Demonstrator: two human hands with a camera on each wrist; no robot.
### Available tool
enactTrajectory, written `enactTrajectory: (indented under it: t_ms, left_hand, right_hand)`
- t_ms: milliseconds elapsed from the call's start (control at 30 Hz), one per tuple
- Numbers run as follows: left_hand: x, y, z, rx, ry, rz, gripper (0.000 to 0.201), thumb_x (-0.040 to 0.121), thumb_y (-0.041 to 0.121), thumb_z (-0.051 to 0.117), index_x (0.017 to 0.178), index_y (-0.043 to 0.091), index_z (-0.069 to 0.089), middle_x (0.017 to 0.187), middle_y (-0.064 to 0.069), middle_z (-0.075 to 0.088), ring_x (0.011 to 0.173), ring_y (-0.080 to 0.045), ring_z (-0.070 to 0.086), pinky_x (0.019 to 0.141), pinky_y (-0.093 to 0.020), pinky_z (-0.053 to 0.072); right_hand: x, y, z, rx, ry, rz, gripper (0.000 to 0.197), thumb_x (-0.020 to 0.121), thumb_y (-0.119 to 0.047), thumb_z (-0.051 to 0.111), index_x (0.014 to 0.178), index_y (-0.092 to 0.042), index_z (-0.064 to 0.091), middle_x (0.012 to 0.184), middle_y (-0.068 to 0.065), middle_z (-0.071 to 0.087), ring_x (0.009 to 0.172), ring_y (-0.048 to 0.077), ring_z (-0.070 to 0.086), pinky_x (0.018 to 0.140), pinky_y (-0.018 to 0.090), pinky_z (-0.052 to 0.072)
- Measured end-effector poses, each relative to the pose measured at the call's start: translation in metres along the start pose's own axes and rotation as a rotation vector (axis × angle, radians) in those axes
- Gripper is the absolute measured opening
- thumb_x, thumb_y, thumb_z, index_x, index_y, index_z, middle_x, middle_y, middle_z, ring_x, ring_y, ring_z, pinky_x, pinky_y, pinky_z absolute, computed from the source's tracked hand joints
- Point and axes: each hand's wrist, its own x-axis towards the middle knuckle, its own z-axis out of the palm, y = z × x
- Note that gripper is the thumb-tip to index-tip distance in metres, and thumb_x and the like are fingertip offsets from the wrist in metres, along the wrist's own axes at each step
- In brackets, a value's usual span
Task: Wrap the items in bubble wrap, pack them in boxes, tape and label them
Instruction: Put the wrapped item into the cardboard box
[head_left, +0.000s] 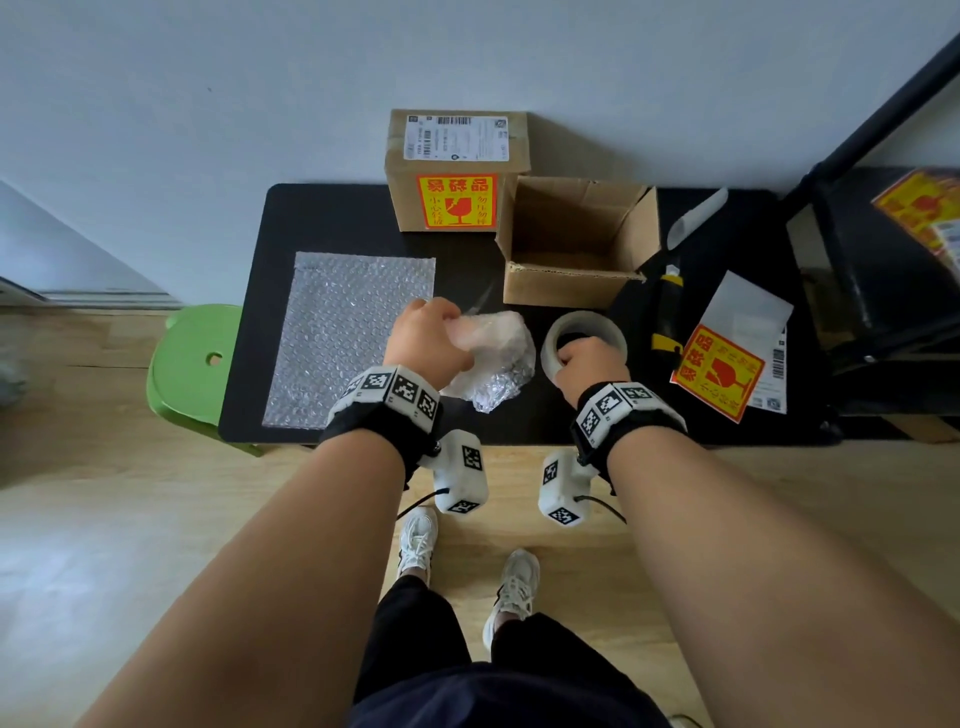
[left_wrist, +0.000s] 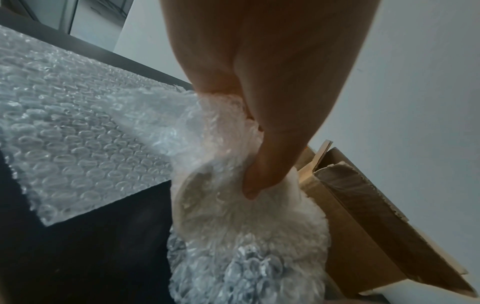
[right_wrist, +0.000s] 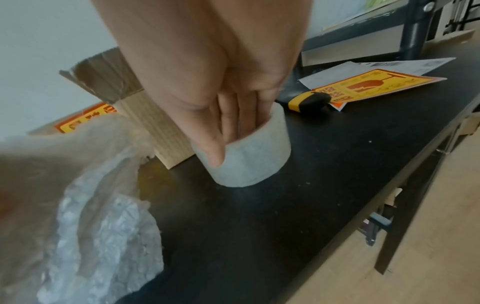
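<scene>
Black table (head_left: 270, 312) against a pale wall, wood floor below. Left hand (head_left: 423, 338) is clenched around a bubble-wrapped bundle (head_left: 493, 364), thumb pinching the gathered wrap at the top; the bundle hangs from the grip, bottom at or just above the tabletop. Right hand (head_left: 584, 366) grasps the tape roll (head_left: 584, 338) just beside the bundle, fingers (right_wrist: 233, 121) tucked inside the core, thumb on the outer wall; the roll sits on the table.

Progress, as a judgement: approx. halfway. One sealed box (head_left: 454, 166) beyond the left hand already carries a shipping label and fragile sticker, so that one looks finished. Open box (head_left: 571, 244) just past both hands looks empty. This bundle is wrapped but not yet taped. Spare bubble wrap sheet (head_left: 348, 338) lies flat, left of the left hand. Fragile sticker (head_left: 719, 371) w/ paper label waits right of the tape, a yellow-black cutter (head_left: 665, 312) between them.

Hidden: item inside the wrap can't be identified. Box floor only partly visible.
</scene>
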Motion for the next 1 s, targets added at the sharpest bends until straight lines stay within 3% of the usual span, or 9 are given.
enactTrajectory:
  t_ms: [100,200,267,400,467,633,767,867,1000]
  left_hand:
    - [0.0,0.0,-0.004,-0.002,-0.017,0.018,0.059,0.069,0.01,0.079,0.124,0.016,0.058,0.11,0.002,0.045,0.107,-0.022,0.051,0.091,-0.028,0.042]
    - [-0.002,0.002,-0.008,0.01,-0.038,0.048,0.058,0.069,0.009,0.079,0.123,0.016,0.059,0.114,0.0,0.048,0.108,-0.022,0.052,0.094,-0.03,0.044]
    - [-0.005,0.004,-0.01,0.031,-0.06,0.076,0.057,0.07,0.008,0.078,0.124,0.017,0.06,0.118,-0.003,0.05,0.11,-0.022,0.051,0.092,-0.028,0.043]
    - [-0.011,0.008,-0.012,0.048,-0.095,0.13,0.056,0.071,0.008,0.078,0.123,0.019,0.061,0.116,0.0,0.05,0.109,-0.019,0.051,0.088,-0.025,0.04]
    - [-0.013,0.009,-0.013,0.052,-0.127,0.152,0.058,0.07,0.009,0.08,0.124,0.02,0.061,0.111,0.004,0.048,0.106,-0.016,0.051,0.086,-0.023,0.038]
    - [-0.016,0.007,-0.012,0.04,-0.17,0.178,0.061,0.068,0.013,0.084,0.124,0.021,0.061,0.112,0.005,0.052,0.099,-0.011,0.05,0.083,-0.02,0.036]
    - [-0.014,0.004,-0.014,-0.011,-0.161,0.159,0.061,0.068,0.014,0.084,0.124,0.02,0.061,0.119,0.0,0.057,0.108,-0.015,0.054,0.086,-0.022,0.039]
    - [-0.012,0.004,-0.014,-0.025,-0.146,0.155,0.059,0.068,0.012,0.084,0.123,0.02,0.061,0.12,0.0,0.058,0.109,-0.015,0.054,0.084,-0.022,0.038]
    - [-0.009,0.004,-0.016,-0.044,-0.141,0.113,0.059,0.069,0.012,0.084,0.123,0.019,0.062,0.121,0.0,0.058,0.111,-0.016,0.055,0.086,-0.023,0.04]
  right_hand:
    - [-0.004,-0.01,-0.008,0.057,0.068,0.02,0.036,0.098,-0.02,0.054,0.132,-0.011,0.06,0.132,0.009,0.06,0.122,0.029,0.055,0.101,0.04,0.047]
    - [-0.01,-0.018,-0.011,0.272,0.319,-0.057,0.024,0.097,-0.021,0.052,0.113,-0.016,0.068,0.112,0.004,0.067,0.102,0.023,0.06,0.084,0.032,0.047]
    - [-0.015,-0.028,-0.013,0.422,0.269,-0.142,0.021,0.095,-0.023,0.055,0.109,-0.018,0.071,0.105,0.0,0.068,0.096,0.018,0.06,0.078,0.027,0.041]
    - [-0.02,-0.042,-0.015,0.611,0.079,-0.17,0.037,0.09,-0.019,0.067,0.126,-0.011,0.064,0.119,0.006,0.065,0.111,0.021,0.059,0.089,0.027,0.044]
    - [-0.021,-0.042,-0.012,0.622,0.035,-0.166,0.034,0.09,-0.016,0.069,0.123,-0.01,0.065,0.114,0.007,0.065,0.108,0.021,0.06,0.089,0.026,0.046]
    - [-0.026,-0.038,-0.005,0.637,0.129,-0.241,0.008,0.091,-0.011,0.066,0.091,-0.015,0.072,0.088,-0.003,0.066,0.091,0.013,0.061,0.08,0.022,0.045]
    - [-0.031,-0.039,-0.002,0.649,0.121,-0.254,0.008,0.089,-0.011,0.068,0.092,-0.013,0.075,0.088,-0.002,0.067,0.085,0.01,0.059,0.069,0.013,0.045]
    - [-0.033,-0.04,-0.001,0.643,0.103,-0.232,0.008,0.088,-0.012,0.069,0.092,-0.013,0.076,0.088,0.001,0.068,0.082,0.011,0.06,0.067,0.015,0.045]
    - [-0.032,-0.044,-0.002,0.655,0.03,-0.178,0.023,0.088,-0.016,0.065,0.108,-0.006,0.073,0.091,-0.001,0.061,0.085,0.012,0.054,0.06,0.014,0.041]
